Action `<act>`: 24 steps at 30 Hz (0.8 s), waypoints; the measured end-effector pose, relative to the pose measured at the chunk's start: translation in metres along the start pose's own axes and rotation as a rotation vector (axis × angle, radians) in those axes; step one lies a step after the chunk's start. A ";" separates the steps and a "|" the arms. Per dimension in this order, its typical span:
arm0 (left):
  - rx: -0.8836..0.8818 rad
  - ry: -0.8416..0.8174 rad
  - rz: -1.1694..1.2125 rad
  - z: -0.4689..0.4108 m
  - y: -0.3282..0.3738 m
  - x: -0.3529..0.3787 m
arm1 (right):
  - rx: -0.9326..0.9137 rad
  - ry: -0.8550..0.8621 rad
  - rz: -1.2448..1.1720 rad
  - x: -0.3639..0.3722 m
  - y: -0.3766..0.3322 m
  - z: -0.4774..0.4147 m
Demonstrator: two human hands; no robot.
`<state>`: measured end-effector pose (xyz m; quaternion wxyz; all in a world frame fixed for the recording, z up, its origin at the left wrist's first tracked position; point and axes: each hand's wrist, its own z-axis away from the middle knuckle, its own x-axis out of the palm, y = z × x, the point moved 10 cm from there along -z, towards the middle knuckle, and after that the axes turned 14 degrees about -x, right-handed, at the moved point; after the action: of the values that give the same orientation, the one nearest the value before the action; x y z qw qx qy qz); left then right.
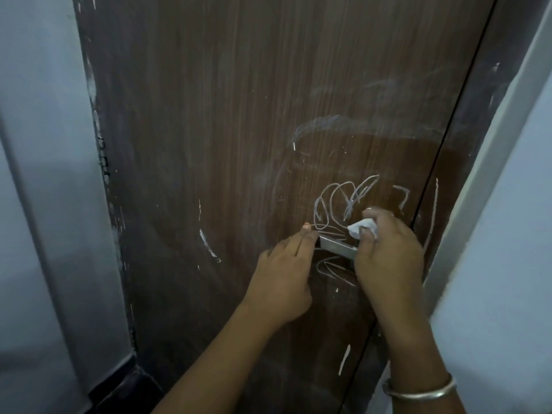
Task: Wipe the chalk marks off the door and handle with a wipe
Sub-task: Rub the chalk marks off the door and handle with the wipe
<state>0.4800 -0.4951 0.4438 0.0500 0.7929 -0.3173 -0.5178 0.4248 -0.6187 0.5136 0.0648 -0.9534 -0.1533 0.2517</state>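
Risk: your right hand (388, 249) pinches the wipe (361, 228) against the handle (337, 246) on the door (239, 144); your left hand (283, 276), fingers together, steadies its end. Dry pressure may smear the chalk marks (343, 201) above.

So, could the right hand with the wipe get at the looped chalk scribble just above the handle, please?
Probably yes: the right hand holds the wipe just below the scribble, with bare door between them.

I see a brown wood-grain door (239, 115), fairly matt and chalk-smeared. The handle (336, 246) looks like smooth brushed metal. The wipe (360, 228) is crumpled white paper.
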 end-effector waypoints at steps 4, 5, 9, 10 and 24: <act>-0.030 -0.077 -0.102 0.009 -0.003 0.021 | -0.075 -0.415 0.321 0.037 -0.010 -0.006; -0.034 -0.091 -0.111 0.012 -0.002 0.025 | -0.071 -0.443 0.343 0.037 -0.010 -0.008; -0.052 -0.122 -0.100 0.017 0.000 0.033 | -0.127 -0.524 0.340 0.046 -0.012 -0.020; -0.057 -0.122 -0.098 0.017 0.000 0.034 | -0.140 -0.532 0.333 0.048 -0.012 -0.023; -0.100 -0.208 -0.102 0.016 0.000 0.041 | -0.197 -0.572 0.219 0.112 -0.034 -0.036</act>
<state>0.4771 -0.5136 0.4037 0.0300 0.7466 -0.2537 -0.6143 0.5269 -0.5515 0.4999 -0.1010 -0.8564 -0.0857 0.4991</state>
